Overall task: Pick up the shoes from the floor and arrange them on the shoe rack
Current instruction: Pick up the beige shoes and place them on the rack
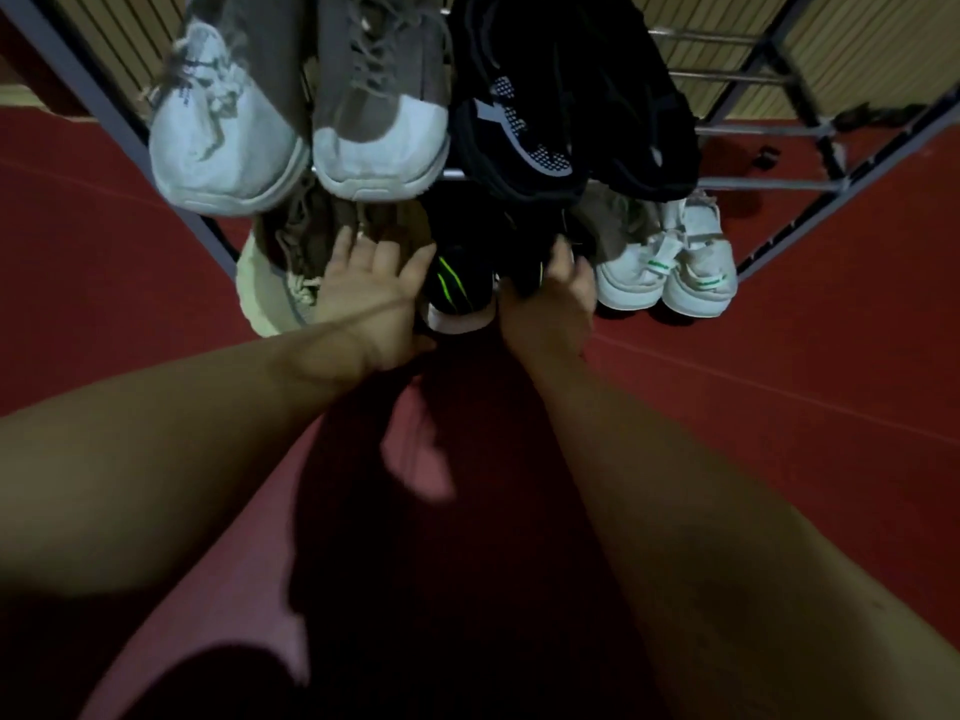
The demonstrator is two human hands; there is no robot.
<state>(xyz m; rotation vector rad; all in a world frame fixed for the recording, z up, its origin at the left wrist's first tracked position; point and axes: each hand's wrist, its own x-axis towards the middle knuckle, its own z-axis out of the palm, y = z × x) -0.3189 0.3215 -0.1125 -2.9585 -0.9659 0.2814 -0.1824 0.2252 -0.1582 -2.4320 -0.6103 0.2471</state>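
Black shoe, green-striped toe, pale sole, beside right hand.

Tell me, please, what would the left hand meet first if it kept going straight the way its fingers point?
Probably the tan laced shoe on the lower tier: the open left hand already hovers at it, though depth is unclear.

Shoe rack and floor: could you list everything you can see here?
Grey-and-white laced sneakers: two, upper shelf, left.
Black mesh sneakers: two, upper shelf, right.
Tan laced shoe with pale sole: one, low, left.
Black shoes with green stripes: two, low, middle.
White sneakers with green tabs: two, low, right.
Metal shoe rack: one, grey bars.
Red floor: underneath.
Left hand: open, between tan and black shoes.
Right hand: gripping the right striped shoe.
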